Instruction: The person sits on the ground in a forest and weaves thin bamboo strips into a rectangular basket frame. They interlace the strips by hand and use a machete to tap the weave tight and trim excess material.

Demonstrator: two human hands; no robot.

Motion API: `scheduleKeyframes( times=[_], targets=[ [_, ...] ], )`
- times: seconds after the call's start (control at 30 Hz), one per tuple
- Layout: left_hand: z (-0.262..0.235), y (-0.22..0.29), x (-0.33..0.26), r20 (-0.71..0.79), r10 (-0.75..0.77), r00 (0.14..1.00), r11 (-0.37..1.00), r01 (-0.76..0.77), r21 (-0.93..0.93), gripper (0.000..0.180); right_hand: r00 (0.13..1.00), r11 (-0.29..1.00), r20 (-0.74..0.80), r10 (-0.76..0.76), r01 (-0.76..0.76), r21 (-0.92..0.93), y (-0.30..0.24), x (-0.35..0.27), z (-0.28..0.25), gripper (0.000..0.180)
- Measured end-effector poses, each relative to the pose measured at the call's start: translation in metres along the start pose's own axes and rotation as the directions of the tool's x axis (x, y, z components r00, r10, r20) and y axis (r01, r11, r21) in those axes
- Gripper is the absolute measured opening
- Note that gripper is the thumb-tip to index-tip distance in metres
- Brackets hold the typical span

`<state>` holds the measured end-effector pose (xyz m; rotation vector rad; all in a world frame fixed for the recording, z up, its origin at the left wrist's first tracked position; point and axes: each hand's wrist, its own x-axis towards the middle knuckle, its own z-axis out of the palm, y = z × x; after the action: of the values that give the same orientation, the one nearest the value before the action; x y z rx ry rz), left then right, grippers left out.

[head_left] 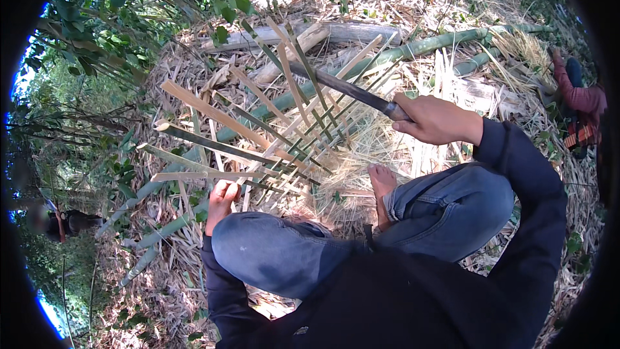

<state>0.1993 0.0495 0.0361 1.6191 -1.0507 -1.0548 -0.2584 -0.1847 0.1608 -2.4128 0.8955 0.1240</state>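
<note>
My right hand point(439, 118) is closed around the handle of a machete point(345, 87), its long dark blade pointing up and left over the bamboo strips. In front of my legs lies an open lattice of woven bamboo strips point(300, 158), some green-skinned and some pale, their loose ends fanning out to the left and away from me. Beside my left knee, my left hand point(223, 201) has its fingers curled at the lattice's near left edge, gripping a bamboo strip point(245, 184). My fingers partly hide that strip.
Green bamboo poles point(413, 48) lie beyond and under the lattice, near a grey log point(342, 31). Pale shavings point(368, 148) and dry leaves cover the ground around my bare foot point(382, 187). One person point(581, 100) is at the far right, another point(64, 223) at the far left.
</note>
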Motion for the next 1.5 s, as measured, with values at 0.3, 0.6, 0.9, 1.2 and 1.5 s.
scheduleKeyframes(
  times=[0.3,0.6,0.9,1.2,1.5],
  targets=[
    [-0.003,-0.012,0.004,0.011,-0.024,1.000,0.995,0.025,-0.102,0.008,0.999,1.000,-0.051,-0.008,0.007,-0.020,-0.006,0.014,0.013,0.033],
    [0.005,0.000,0.000,0.007,-0.073,0.997,0.993,0.073,-0.093,0.012,0.997,0.998,0.040,0.063,-0.062,-0.015,-0.010,0.024,0.010,0.031],
    [-0.001,-0.002,0.002,0.021,-0.054,0.998,0.997,0.055,-0.059,0.013,0.999,0.998,-0.036,0.034,-0.032,0.056,-0.013,0.020,0.011,0.032],
    [0.006,0.013,0.004,0.015,0.013,1.000,0.992,-0.015,0.123,0.015,0.975,0.986,0.153,0.161,-0.165,0.010,-0.031,0.000,-0.025,0.034],
    [-0.003,0.003,0.020,0.068,0.034,0.997,0.997,-0.039,0.063,0.022,0.954,0.873,-0.093,0.284,-0.217,0.436,-0.051,-0.069,-0.049,0.032]
  ],
)
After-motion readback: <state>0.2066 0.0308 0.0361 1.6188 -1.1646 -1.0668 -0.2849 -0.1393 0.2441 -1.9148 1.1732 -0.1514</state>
